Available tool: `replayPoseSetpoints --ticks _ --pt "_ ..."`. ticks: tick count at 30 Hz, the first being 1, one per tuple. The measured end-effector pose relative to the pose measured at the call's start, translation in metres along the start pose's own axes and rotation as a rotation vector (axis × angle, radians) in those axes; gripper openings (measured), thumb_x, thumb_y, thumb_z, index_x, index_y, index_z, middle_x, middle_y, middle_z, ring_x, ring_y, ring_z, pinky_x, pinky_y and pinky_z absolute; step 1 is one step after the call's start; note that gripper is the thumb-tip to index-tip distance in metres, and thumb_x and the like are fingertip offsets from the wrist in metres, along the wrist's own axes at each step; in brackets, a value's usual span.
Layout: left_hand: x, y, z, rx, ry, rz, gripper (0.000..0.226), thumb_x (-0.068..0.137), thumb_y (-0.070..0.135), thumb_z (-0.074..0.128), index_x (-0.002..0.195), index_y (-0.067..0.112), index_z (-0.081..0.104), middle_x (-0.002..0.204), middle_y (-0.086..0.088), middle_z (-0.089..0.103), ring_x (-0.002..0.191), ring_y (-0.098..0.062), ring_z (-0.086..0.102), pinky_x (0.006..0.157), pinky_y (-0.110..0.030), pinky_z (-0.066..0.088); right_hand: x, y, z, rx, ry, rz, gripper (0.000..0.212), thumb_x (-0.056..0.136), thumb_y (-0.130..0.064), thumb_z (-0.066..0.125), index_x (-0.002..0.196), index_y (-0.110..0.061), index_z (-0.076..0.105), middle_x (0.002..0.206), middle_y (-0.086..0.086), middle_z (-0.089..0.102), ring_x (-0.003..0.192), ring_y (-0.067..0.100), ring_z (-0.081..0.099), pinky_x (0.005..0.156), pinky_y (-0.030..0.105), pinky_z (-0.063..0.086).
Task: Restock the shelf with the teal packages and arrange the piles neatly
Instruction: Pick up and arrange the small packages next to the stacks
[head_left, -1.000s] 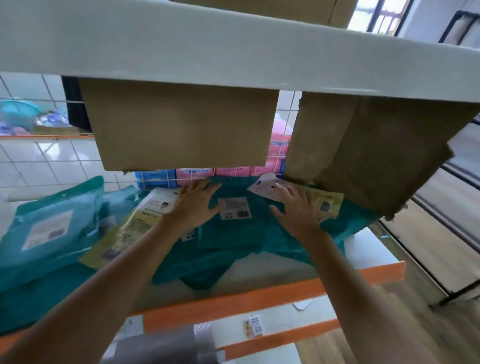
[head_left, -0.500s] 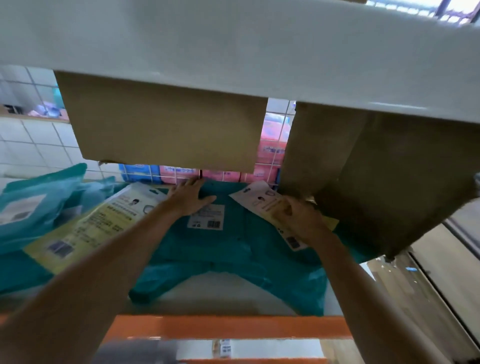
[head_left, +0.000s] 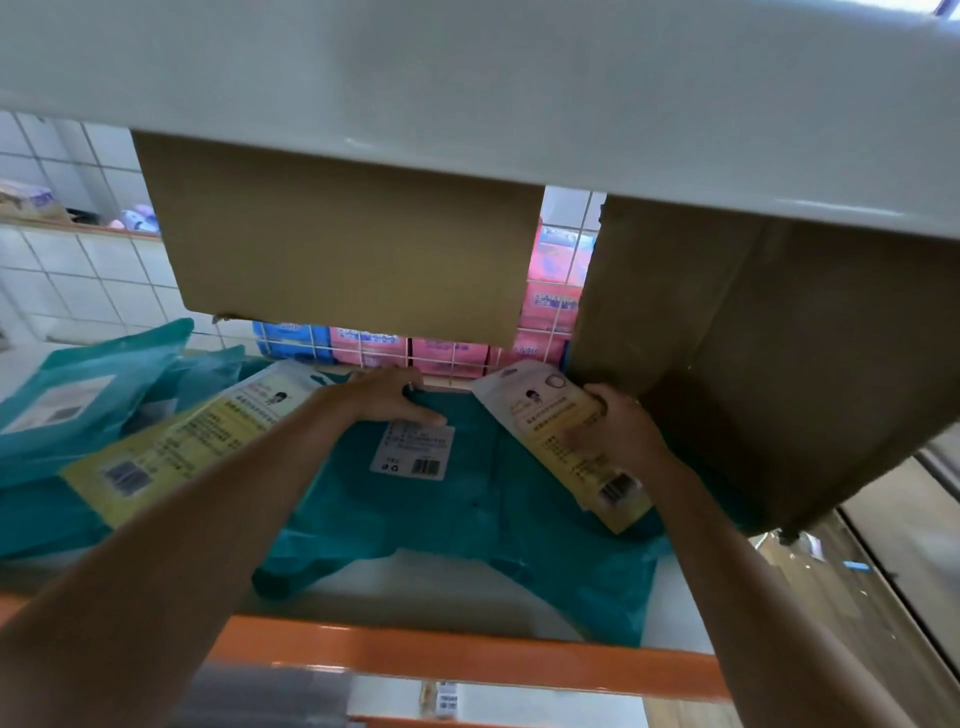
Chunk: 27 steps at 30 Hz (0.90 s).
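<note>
Compared with half a second earlier: the right hand (head_left: 621, 439) is no longer laid flat over the yellow packet (head_left: 558, 441). It is now shifted to the packet's right edge, so more of the printed face is exposed. The left hand (head_left: 392, 400) is kept at the far edge of the teal package (head_left: 467, 509).

Left hand: fingers are held straight and pressed flat on the teal package, thumb stretched toward the label; nothing is gripped. Right hand: fingers are curled round the yellow packet's right edge, thumb laid on top.

The teal package is laid flat on the white shelf board (head_left: 441, 590), between the hands, below two cardboard boxes (head_left: 343, 249). Its near edge is crumpled, so its long axis cannot be settled. Its white label (head_left: 413, 449) is set with the long side running far-to-near, barcode end nearest the camera.

The yellow packet is laid on the teal package, long axis diagonal: hang-hole end far-left, barcode end near-right. A second yellow packet (head_left: 171, 452) is seen leaning on the teal pile (head_left: 78, 389) at left.

Print on all labels is too small to read; only barcodes are made out.
</note>
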<state>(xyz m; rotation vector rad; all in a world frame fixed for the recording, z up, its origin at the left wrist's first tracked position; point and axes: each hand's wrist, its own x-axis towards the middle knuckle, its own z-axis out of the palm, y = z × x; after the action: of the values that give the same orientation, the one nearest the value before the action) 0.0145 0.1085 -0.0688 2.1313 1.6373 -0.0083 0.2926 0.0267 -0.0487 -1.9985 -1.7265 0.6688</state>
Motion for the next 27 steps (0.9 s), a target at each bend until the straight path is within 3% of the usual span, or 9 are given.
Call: replayPoseSetpoints --ticks 2,5,8,12,18,23,27 --pt "0.001 0.000 0.000 -0.048 -0.052 0.012 0.054 0.072 0.061 0.067 0.107 0.023 0.049 0.116 -0.001 0.054 0.101 -0.020 0.050 0.082 -0.032 0.038 0.001 0.000 -0.002 0.035 -0.016 0.013 0.048 0.077 -0.028 0.074 0.118 -0.011 0.056 0.111 0.007 0.063 0.100 0.023 0.060 0.089 0.045 0.049" --pt "0.004 0.000 0.000 -0.075 -0.142 0.019 0.053 0.071 0.060 0.068 0.102 0.023 0.046 0.112 0.000 0.053 0.096 -0.016 0.049 0.075 -0.031 0.038 -0.001 0.001 -0.006 0.144 -0.097 0.022 0.026 0.078 -0.022 0.073 0.100 -0.010 0.064 0.096 0.005 0.069 0.089 0.020 0.066 0.084 0.044 0.053" --pt "0.003 0.003 -0.001 -0.104 -0.193 0.004 0.066 0.072 0.057 0.069 0.119 0.021 0.041 0.123 0.002 0.049 0.109 -0.019 0.047 0.088 -0.034 0.038 -0.003 0.003 -0.007 0.249 -0.165 0.054 0.025 0.080 -0.021 0.072 0.101 -0.011 0.064 0.093 0.003 0.071 0.086 0.017 0.069 0.083 0.043 0.055" --pt "0.000 0.012 -0.005 -0.142 -0.180 0.051 0.092 0.073 0.045 0.074 0.145 0.026 0.021 0.145 0.000 0.037 0.132 -0.024 0.036 0.104 -0.037 0.028 -0.004 0.005 -0.010 0.287 -0.173 0.064 0.025 0.082 -0.021 0.069 0.105 -0.012 0.062 0.097 0.005 0.070 0.086 0.017 0.068 0.080 0.039 0.055" --pt "0.005 0.001 -0.013 -0.235 0.011 0.160 0.078 0.060 0.047 0.082 0.129 0.030 0.052 0.131 0.009 0.052 0.121 -0.014 0.047 0.105 -0.037 0.037 -0.011 0.004 -0.017 0.296 -0.171 0.087 0.023 0.084 -0.024 0.067 0.104 -0.016 0.059 0.099 0.002 0.067 0.091 0.017 0.065 0.088 0.043 0.052" --pt "-0.001 0.007 -0.019 -0.289 -0.112 0.157 0.031 0.069 0.024 0.081 0.096 0.024 0.065 0.103 0.004 0.068 0.093 -0.013 0.064 0.084 -0.030 0.051 -0.017 -0.005 -0.025 0.305 -0.158 0.078 0.017 0.088 -0.021 0.062 0.103 -0.018 0.057 0.098 0.001 0.066 0.088 0.015 0.064 0.076 0.033 0.052" --pt "-0.009 0.006 -0.021 -0.238 -0.067 0.147 0.037 0.076 0.024 0.076 0.110 0.012 0.065 0.111 0.000 0.065 0.101 -0.017 0.061 0.092 -0.035 0.048 -0.022 -0.013 -0.032 0.233 -0.154 0.022 0.007 0.090 -0.018 0.059 0.095 -0.015 0.061 0.093 0.001 0.068 0.083 0.013 0.066 0.069 0.030 0.050"
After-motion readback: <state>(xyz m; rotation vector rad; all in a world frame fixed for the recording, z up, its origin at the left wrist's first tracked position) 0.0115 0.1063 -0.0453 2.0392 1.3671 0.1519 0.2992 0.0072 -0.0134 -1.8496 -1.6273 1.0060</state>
